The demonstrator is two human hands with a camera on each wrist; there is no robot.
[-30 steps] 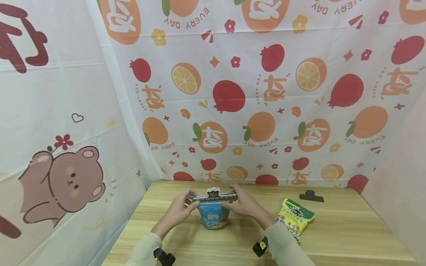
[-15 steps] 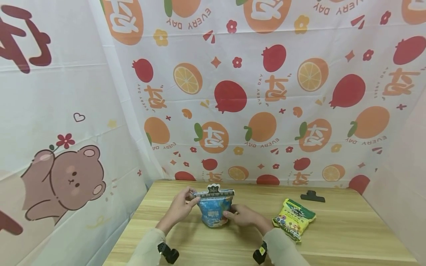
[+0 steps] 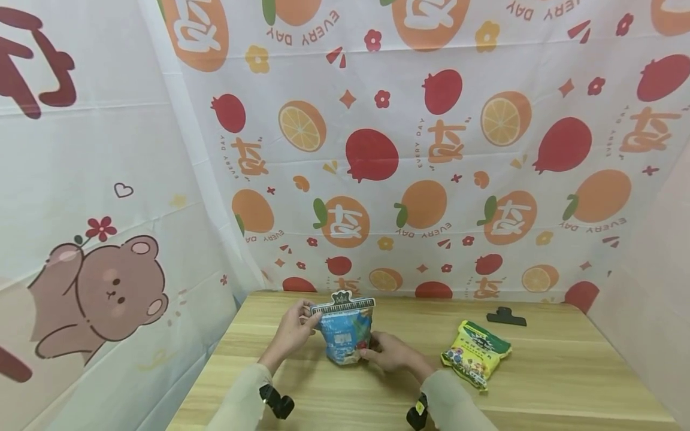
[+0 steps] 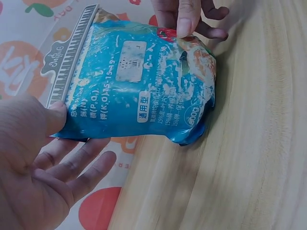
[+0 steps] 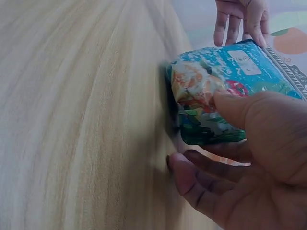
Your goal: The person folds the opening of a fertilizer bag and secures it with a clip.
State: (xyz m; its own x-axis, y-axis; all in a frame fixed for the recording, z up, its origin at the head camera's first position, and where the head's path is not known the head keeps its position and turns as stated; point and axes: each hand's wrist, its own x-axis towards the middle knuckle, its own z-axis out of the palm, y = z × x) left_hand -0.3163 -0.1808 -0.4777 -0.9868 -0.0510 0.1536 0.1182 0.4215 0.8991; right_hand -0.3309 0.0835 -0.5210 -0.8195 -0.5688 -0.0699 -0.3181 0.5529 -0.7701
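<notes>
Left wrist shows a crinkled blue bag (image 4: 139, 86) with white lettering.

Head cam looks forward and down at the table (image 3: 350, 404) from well back, while both wrist cams sit way closer, tipped sideways, catching the same blue bag (image 4: 127, 88) from opposite sides.

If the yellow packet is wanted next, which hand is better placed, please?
Probably the right hand: it holds the blue bag on the side nearer the yellow packet; the left hand pinches the opposite upper corner.
</notes>
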